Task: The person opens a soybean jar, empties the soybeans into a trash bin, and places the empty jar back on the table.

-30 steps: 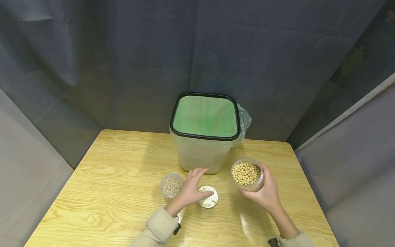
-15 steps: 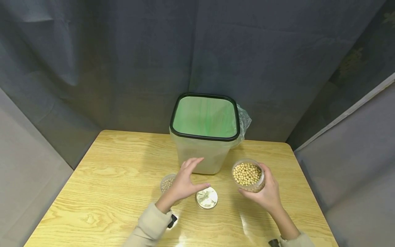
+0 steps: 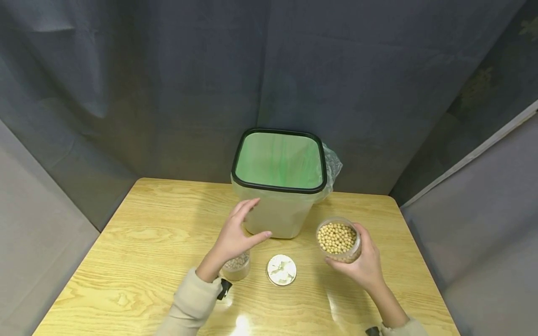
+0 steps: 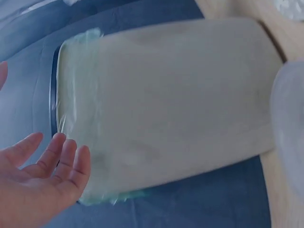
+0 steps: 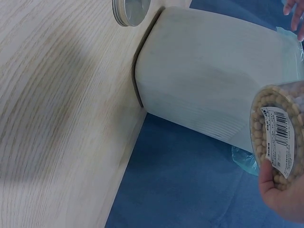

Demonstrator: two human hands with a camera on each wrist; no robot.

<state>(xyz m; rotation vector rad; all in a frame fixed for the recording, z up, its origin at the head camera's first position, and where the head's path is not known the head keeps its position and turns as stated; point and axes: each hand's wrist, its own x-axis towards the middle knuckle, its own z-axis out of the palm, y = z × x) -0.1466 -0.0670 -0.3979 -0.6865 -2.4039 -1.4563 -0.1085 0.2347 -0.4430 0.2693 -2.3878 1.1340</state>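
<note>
My right hand grips a clear plastic jar by its side, its mouth uncovered and tilted slightly. Pale yellow soybeans fill it to near the rim. In the right wrist view, the jar's base carries a white barcode label. My left hand hovers with fingers spread, holding nothing, in front of the bin. Beneath its wrist stands a second clear jar of pale beans, partly hidden by the hand. Between the hands, a round silver lid lies on the table.
A whitish square bin with a black rim and a green liner stands at the table's back. Its plastic bag bulges out at the right. Behind the wooden table hangs a dark curtain.
My left hand has moved left and slightly up, away from above the lid, and now covers part of the second jar. My right hand and its jar have hardly moved.
</note>
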